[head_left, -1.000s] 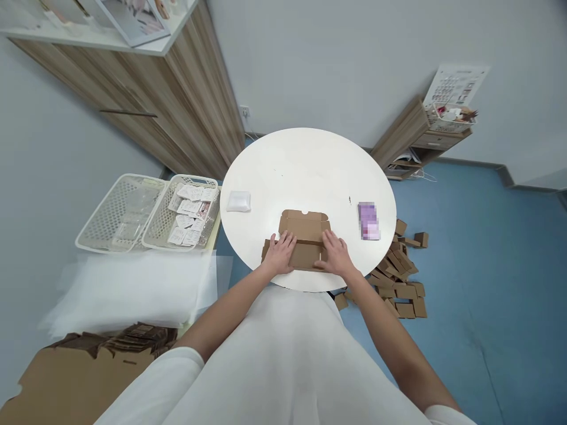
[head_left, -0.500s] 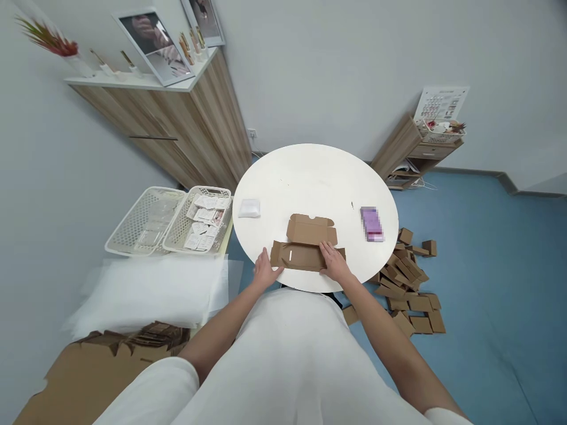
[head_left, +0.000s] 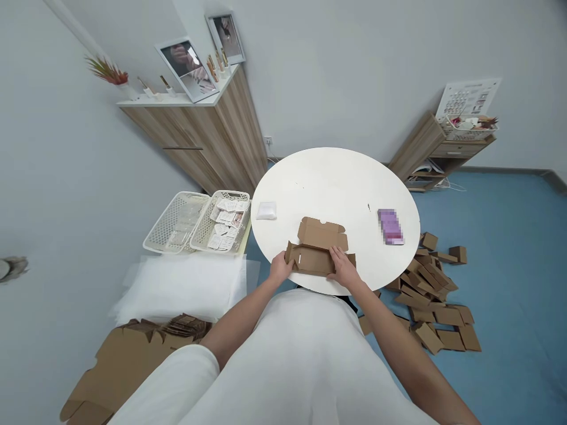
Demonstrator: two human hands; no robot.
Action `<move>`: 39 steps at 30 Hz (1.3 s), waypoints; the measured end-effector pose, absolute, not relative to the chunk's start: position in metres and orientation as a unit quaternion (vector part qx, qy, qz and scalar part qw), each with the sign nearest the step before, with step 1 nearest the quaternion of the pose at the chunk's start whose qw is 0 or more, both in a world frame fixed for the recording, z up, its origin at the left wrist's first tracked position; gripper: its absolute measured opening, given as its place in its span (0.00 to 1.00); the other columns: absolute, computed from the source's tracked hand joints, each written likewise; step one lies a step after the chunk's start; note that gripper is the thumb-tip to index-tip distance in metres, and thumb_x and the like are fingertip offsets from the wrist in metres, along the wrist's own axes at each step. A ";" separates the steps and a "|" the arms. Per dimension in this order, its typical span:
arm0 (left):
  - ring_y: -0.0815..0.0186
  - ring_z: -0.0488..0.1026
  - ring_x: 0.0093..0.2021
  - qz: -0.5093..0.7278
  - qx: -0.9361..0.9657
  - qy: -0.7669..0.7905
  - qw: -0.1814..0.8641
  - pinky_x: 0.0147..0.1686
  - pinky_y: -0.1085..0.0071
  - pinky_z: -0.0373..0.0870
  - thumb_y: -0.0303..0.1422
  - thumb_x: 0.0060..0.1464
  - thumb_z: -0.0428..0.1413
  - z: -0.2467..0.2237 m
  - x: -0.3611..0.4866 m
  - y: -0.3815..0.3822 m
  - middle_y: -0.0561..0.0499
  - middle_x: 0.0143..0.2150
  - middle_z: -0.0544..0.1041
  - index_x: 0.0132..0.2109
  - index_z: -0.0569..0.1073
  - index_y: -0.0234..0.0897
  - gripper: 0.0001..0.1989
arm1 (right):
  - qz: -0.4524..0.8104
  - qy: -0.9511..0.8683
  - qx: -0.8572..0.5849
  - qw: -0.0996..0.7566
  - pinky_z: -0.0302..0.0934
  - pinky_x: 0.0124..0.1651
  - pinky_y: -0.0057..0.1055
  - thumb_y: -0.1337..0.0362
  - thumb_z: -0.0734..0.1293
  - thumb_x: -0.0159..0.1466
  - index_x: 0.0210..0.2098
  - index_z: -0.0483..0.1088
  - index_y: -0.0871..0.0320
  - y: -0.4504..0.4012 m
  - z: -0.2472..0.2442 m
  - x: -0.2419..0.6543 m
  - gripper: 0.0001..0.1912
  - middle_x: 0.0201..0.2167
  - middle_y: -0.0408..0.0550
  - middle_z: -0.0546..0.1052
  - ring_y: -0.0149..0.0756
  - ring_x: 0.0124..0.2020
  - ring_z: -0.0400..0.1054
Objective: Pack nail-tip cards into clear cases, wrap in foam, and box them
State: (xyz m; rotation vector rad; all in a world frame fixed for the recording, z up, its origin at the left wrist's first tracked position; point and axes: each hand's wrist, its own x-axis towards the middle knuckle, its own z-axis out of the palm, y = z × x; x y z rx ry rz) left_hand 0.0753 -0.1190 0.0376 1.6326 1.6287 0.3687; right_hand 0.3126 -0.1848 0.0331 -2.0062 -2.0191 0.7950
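Observation:
A brown cardboard mailer box (head_left: 313, 260) lies partly folded on the round white table (head_left: 328, 177) near its front edge. Its lid panel (head_left: 322, 233) stretches out flat behind the base, and a small white mark shows inside. At the left end, my left hand (head_left: 280, 268) is closed on the raised side flap, thumb toward the inside. My right hand (head_left: 345, 270) rests on the base's right end with fingers stretched out and thumb apart, by the right side flap.
A white packet (head_left: 266, 211) lies at the table's left; a blurred purple item (head_left: 390, 226) at the right. Two white baskets (head_left: 197, 230), white sheets (head_left: 181, 286) and flat cardboard (head_left: 119, 366) are to the left. Folded boxes (head_left: 427, 277) heap on the blue floor at right.
My left hand has gone from touching the box's left end with fingers spread to gripping its side flap, which now stands raised. My right hand stays put. The camera view has shifted left.

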 end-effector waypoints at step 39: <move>0.56 0.71 0.40 -0.040 0.721 0.608 0.330 0.35 0.66 0.63 0.34 0.49 0.50 0.046 0.086 -0.126 0.43 0.39 0.73 0.45 0.65 0.35 0.15 | 0.284 -0.722 -0.631 0.005 0.36 0.62 0.41 0.58 0.72 0.45 0.63 0.27 0.58 -0.196 0.039 0.295 0.60 0.65 0.51 0.33 0.45 0.64 0.24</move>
